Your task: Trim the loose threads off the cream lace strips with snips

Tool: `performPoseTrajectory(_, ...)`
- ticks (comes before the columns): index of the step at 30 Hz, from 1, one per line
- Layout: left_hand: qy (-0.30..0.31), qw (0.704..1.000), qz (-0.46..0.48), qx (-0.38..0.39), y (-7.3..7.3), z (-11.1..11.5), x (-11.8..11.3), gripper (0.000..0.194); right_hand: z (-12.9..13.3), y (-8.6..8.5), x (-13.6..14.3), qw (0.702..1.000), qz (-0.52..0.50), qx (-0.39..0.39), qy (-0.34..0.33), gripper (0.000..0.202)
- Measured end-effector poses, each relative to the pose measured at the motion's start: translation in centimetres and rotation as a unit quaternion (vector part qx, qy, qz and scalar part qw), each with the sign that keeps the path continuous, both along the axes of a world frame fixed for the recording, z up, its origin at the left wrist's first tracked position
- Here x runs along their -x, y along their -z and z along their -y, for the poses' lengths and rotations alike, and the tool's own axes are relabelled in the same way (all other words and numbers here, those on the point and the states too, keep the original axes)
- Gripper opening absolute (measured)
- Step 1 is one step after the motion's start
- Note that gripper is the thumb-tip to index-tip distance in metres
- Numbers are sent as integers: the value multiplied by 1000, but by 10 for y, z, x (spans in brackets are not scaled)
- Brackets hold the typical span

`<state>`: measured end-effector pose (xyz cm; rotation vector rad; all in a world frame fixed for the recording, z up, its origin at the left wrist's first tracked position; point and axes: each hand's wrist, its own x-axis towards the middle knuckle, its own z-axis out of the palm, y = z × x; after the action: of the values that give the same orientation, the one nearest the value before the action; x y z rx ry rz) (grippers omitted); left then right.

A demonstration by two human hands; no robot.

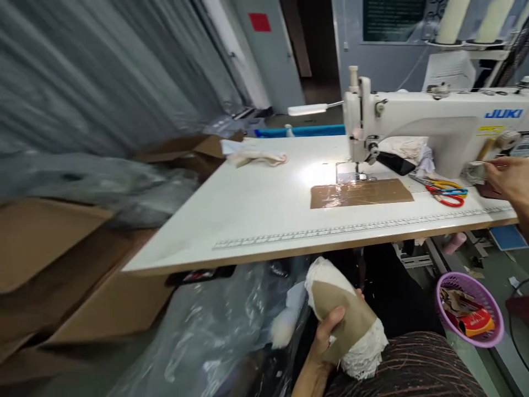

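Observation:
My left hand (328, 333) is wrapped round a bundle of white lace (363, 353) with a tan band (347, 311) about it, held over my lap below the table's front edge. At the far right, my right hand (506, 179) has its fingers against a knob (475, 172) on the white sewing machine (430, 116); whether they grip it is not clear. Brown tape (361, 194) covers the tabletop in front of the needle. Scissors with red handles (448, 197) lie beside yellow and blue-handled tools, left of my right hand.
White fabric (256, 153) lies at the white table's (248, 204) back left. Open cardboard boxes (111, 309) and clear plastic (215, 325) stand left and below. A purple basket (491, 300) of scraps is on the floor at right. Thread cones (452, 22) stand behind the machine.

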<state>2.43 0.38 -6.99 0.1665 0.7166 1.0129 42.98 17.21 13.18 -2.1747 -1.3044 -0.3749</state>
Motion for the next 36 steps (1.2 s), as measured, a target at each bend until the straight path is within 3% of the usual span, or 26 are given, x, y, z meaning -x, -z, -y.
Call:
performPoseTrajectory(2,-1,1000,-7,-14,1,-1,-1,37,-2,-1,8,1000,3,-16,21,35)
performPoseTrajectory(3,-1,1000,-7,-21,2,-1,-1,39,-1,-1,15,999,9,-33,-2,33)
performPoseTrajectory(6,-16,999,3,-31,2,-4,-1,45,10,2,50,986,-19,-44,-163,30)
performPoseTrajectory(9,-49,998,9,-31,-1,-7,-3,45,34,10,101,942,-171,-43,-287,43)
performPoseTrajectory(10,-62,998,10,-32,-2,-8,-3,45,44,14,120,910,-256,-22,-325,49)
performPoseTrajectory(12,-82,996,14,-40,-2,-10,-2,45,66,24,155,825,-398,100,-389,50)
performPoseTrajectory(14,-90,994,21,-53,-1,-11,0,47,86,37,184,719,-503,197,-437,50)
performPoseTrajectory(17,-94,992,36,-77,3,-10,4,53,106,56,211,569,-615,295,-458,40)
performPoseTrajectory(19,-101,990,47,-92,3,-9,5,53,112,66,219,512,-654,318,-457,39)
performPoseTrajectory(21,-107,988,53,-99,2,-9,6,54,112,73,222,512,-658,307,-459,44)
performPoseTrajectory(25,-129,984,50,-111,-2,-11,6,64,100,88,223,594,-605,260,-462,50)
performPoseTrajectory(29,-145,982,24,-118,-3,-14,5,71,81,104,229,632,-529,305,-478,53)
performPoseTrajectory(32,-142,985,-2,-95,-2,-15,3,69,77,116,245,631,-491,347,-490,62)
performPoseTrajectory(36,-158,984,-56,-58,-2,-12,-3,62,92,133,273,570,-494,409,-513,71)
